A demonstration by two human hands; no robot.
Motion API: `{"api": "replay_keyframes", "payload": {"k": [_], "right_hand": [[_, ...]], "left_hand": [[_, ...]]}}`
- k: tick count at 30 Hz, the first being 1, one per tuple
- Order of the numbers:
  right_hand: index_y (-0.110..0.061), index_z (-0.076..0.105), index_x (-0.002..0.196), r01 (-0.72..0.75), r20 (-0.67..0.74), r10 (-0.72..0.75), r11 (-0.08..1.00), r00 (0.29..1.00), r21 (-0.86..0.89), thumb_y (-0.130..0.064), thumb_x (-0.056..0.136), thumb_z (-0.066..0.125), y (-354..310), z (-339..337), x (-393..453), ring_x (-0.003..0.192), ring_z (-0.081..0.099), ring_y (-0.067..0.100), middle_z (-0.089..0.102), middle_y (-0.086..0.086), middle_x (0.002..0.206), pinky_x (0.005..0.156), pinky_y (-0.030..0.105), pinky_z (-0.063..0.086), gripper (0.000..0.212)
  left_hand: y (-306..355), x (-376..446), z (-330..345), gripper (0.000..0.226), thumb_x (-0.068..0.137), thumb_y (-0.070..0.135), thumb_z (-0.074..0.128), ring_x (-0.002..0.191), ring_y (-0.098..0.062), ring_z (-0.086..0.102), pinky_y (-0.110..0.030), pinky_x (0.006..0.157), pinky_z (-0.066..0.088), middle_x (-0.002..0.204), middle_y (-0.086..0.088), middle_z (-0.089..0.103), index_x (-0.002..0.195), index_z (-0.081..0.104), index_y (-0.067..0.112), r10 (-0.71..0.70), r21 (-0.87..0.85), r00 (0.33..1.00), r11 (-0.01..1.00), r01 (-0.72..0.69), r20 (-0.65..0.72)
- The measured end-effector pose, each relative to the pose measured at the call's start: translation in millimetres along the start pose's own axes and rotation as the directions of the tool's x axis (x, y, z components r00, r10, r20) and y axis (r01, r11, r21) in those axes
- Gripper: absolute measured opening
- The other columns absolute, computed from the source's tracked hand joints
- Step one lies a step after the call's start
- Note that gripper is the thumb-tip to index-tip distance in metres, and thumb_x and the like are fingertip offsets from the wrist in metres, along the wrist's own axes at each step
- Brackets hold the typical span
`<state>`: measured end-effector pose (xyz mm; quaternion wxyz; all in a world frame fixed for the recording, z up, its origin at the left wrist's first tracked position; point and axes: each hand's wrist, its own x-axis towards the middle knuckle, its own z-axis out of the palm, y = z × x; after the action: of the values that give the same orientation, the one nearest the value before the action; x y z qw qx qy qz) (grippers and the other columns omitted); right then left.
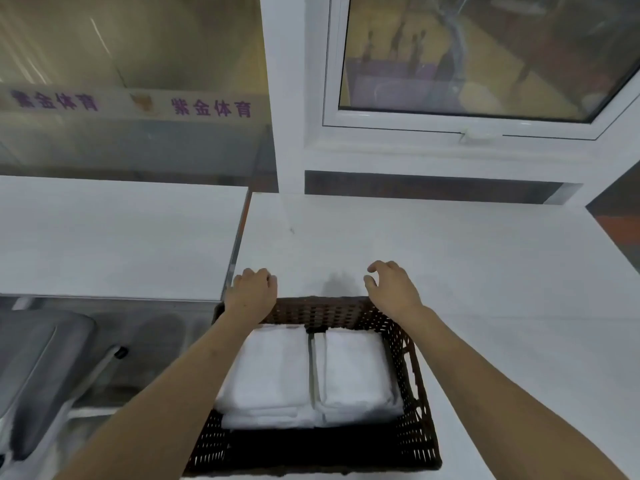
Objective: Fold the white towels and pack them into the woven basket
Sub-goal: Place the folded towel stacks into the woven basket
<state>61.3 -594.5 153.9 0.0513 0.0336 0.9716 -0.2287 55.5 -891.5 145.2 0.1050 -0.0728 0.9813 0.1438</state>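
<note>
Towels sit folded in the basket overhanging the table's near edge; left hand and right hand, loosely curled and empty, could tip it.

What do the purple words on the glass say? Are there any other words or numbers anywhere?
"紫金体育" in purple on the frosted strip across the glass wall, right of a small orange logo.
The same four characters at the strip's left end, mirrored and blurred.
No writing shows on the woven basket, the white towels or the table.
</note>
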Motion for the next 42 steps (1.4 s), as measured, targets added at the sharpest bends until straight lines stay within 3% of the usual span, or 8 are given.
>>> {"api": "replay_keyframes", "payload": {"k": [5,11,15,19,25,29,36,42], "right_hand": [[-0.021,0.057,0.129,-0.145,0.257,0.157,0.987,0.954,-0.064,-0.044,0.1,0.045,17,19,40,0.115,0.057,0.026,0.06,0.007,0.13,0.089,0.038,0.048,0.039],[-0.012,0.041,0.147,-0.285,0.475,0.315,0.949,0.821,-0.136,-0.05,0.097,0.047,22,31,60,0.124,0.054,0.031,0.053,0.013,0.142,0.093,0.037,0.046,0.063],[-0.009,0.045,0.14,-0.321,0.445,0.328,0.942,0.833,-0.093,-0.046,0.096,0.052,27,35,64,0.119,0.057,0.03,0.057,0.013,0.135,0.087,0.033,0.045,0.057],[-0.012,0.042,0.14,-0.309,0.297,0.286,0.95,0.911,0.034,-0.045,0.099,0.055,29,34,58,0.112,0.062,0.032,0.062,0.014,0.128,0.083,0.034,0.047,0.055],[-0.025,0.038,0.145,-0.163,-0.054,0.208,0.882,0.977,0.442,-0.034,0.096,0.065,10,6,32,0.111,0.063,0.022,0.061,0.003,0.125,0.089,0.036,0.051,0.056],[-0.019,0.03,0.152,-0.061,-0.16,0.177,0.832,0.971,0.551,-0.028,0.098,0.067,-14,-32,12,0.111,0.059,0.017,0.059,-0.003,0.125,0.096,0.031,0.047,0.066],[-0.029,0.042,0.14,0.051,-0.231,0.136,0.754,0.963,0.655,-0.038,0.094,0.069,-44,-96,-17,0.118,0.062,0.019,0.063,-0.004,0.131,0.098,0.035,0.049,0.054],[-0.027,0.039,0.145,0.155,-0.305,0.093,0.702,0.948,0.695,-0.04,0.095,0.068,-59,-129,-76,0.122,0.059,0.014,0.058,-0.009,0.134,0.104,0.035,0.048,0.059]], "left_hand": [[-18,53,11,0.042,0.092,0.045,0.037,0.114,-0.032,0.056,-0.045,0.103,0.044,0.13,-0.013,0.059,0.113,0.055,0.014,-0.226,0.085,0.892,0.974,0.21,0.391],[-8,73,16,0.035,0.1,0.028,0.044,0.114,-0.026,0.06,-0.029,0.086,0.043,0.129,-0.012,0.06,0.123,0.059,0.006,-0.276,0.196,0.804,0.96,0.201,0.527],[-22,83,25,0.041,0.082,0.034,0.051,0.097,-0.025,0.061,-0.033,0.089,0.051,0.116,-0.01,0.064,0.113,0.057,0.008,-0.312,0.046,0.824,0.943,0.33,0.473],[-21,71,14,0.068,0.093,0.037,0.05,0.116,-0.035,0.056,-0.041,0.097,0.046,0.137,-0.02,0.054,0.15,0.029,0.006,-0.348,-0.252,0.875,0.862,0.44,0.337],[-9,36,-22,0.065,0.104,0.032,0.047,0.103,-0.031,0.057,-0.04,0.086,0.044,0.132,-0.018,0.059,0.157,0.017,0.011,-0.325,-0.652,0.946,0.719,0.24,-0.011],[-5,21,-68,0.073,0.103,0.044,0.047,0.135,-0.034,0.048,-0.042,0.107,0.04,0.152,-0.013,0.045,0.16,0.014,0.014,-0.293,-0.771,0.946,0.631,0.086,-0.135],[3,-24,-141,0.058,0.092,0.063,0.041,0.114,-0.024,0.061,-0.046,0.101,0.05,0.127,-0.004,0.059,0.138,0.045,0.028,-0.149,-0.787,0.931,0.587,-0.187,-0.332],[2,-92,-165,0.058,0.102,0.057,0.034,0.124,-0.023,0.056,-0.047,0.11,0.045,0.137,-0.001,0.057,0.149,0.033,0.023,-0.104,-0.782,0.924,0.573,-0.246,-0.367]]}}
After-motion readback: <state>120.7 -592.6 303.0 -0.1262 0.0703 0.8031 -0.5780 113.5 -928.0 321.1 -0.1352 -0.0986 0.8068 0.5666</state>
